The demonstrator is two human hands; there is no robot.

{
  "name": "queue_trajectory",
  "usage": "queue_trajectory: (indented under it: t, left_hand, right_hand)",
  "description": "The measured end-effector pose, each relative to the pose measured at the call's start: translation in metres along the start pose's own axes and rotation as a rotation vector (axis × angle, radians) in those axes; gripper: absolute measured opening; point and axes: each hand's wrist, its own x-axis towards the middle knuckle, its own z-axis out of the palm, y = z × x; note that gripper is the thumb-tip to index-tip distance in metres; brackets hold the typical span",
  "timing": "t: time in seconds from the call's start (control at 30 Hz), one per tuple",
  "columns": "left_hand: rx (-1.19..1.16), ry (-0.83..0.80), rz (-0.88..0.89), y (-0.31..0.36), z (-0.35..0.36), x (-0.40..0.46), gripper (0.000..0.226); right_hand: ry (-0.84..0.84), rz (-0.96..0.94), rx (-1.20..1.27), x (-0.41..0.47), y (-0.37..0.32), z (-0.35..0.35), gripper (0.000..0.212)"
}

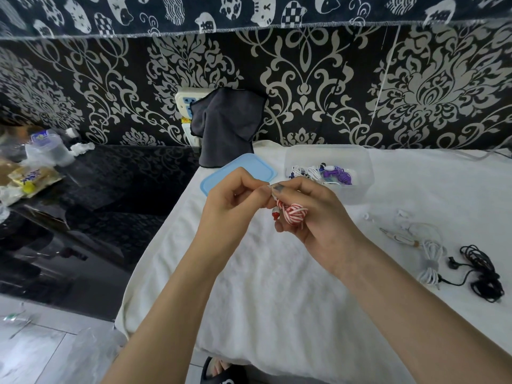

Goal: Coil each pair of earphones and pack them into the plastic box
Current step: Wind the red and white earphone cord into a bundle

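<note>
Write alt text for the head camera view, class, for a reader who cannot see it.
Two hands, left hand and right hand, hold a coiled red-and-white earphone above a white towel. Behind sit an open plastic box of coiled earphones and its blue lid; black earphones and white earphones wait at right.

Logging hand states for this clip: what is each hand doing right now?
Left hand: pinches the cord end of the red-and-white earphones.
Right hand: holds the coiled red-and-white earphones.

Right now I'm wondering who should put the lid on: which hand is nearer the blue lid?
Left. The left hand hovers just in front of the blue lid; the right hand is farther right, holding the red-and-white earphones.
</note>
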Motion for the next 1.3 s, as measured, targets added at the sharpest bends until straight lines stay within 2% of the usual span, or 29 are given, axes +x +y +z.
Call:
queue_trajectory:
  t: [0.17, 0.3, 0.37, 0.5, 0.6, 0.73, 0.83, 0.97, 1.03, 1.13, 1.2, 1.3]
  left_hand:
    - [0.057, -0.04, 0.009, -0.002, -0.003, 0.001, 0.006]
    - [0.085, -0.026, -0.004, 0.0, -0.001, 0.001, 0.013]
    - [-0.006, -0.022, -0.078, 0.0, -0.001, 0.003, 0.02]
    - [-0.361, -0.045, -0.318, 0.001, 0.002, 0.007, 0.027]
    - [-0.471, -0.055, -0.399, -0.001, 0.001, 0.007, 0.027]
    - [-0.294, 0.004, -0.364, -0.001, -0.001, 0.007, 0.022]
    - [-0.116, 0.072, -0.349, -0.007, -0.004, 0.009, 0.028]
    - [-0.093, -0.12, -0.444, -0.011, -0.005, 0.005, 0.025]
    - [-0.053, -0.188, -0.393, -0.012, -0.005, 0.002, 0.016]
    - [0.013, -0.173, -0.33, -0.013, -0.006, 0.0, 0.013]
    - [0.034, -0.129, -0.309, -0.013, -0.009, 0.001, 0.007]
    - [0.106, -0.079, -0.24, -0.014, -0.013, 0.002, 0.008]
  right_hand:
    - [-0.037, 0.107, 0.121, 0.001, 0.001, -0.001, 0.017]
    - [-0.032, 0.084, 0.085, 0.002, 0.002, -0.003, 0.013]
    - [-0.031, 0.037, 0.03, 0.002, 0.002, -0.003, 0.014]
    - [-0.027, -0.002, 0.001, 0.001, 0.005, 0.0, 0.013]
    - [-0.024, 0.017, 0.013, 0.001, 0.005, -0.001, 0.012]
    - [-0.025, 0.074, 0.11, 0.003, 0.003, 0.001, 0.012]
    - [-0.008, 0.112, 0.22, 0.004, 0.001, 0.001, 0.01]
    - [-0.033, 0.112, 0.288, 0.006, -0.001, -0.004, 0.012]
    - [-0.029, 0.115, 0.286, 0.007, -0.001, -0.005, 0.016]
    - [0.013, 0.091, 0.191, 0.007, 0.0, -0.006, 0.028]
    - [0.07, 0.054, 0.036, 0.007, 0.003, -0.007, 0.035]
    - [0.142, 0.035, -0.18, 0.01, 0.009, -0.006, 0.028]
